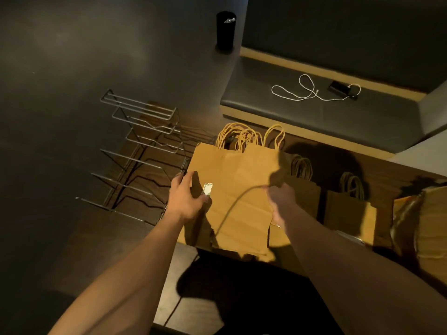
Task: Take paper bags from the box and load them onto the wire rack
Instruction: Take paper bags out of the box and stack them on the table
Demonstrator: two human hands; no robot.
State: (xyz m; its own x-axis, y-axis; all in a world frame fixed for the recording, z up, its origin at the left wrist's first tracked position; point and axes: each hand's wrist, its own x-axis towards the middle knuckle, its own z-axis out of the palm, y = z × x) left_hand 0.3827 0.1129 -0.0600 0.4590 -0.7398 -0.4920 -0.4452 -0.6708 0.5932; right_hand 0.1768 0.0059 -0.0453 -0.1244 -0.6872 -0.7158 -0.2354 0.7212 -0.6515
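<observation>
Brown paper bags [238,189] held by two hands, left hand [186,201] and right hand [281,198].

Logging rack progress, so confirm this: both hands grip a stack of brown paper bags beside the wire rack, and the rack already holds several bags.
One part is wrong. The head view shows the wire rack holding no bags; its slots are bare wire. The rest stands: the left hand and right hand grip the stack of brown paper bags right beside the rack.
</observation>
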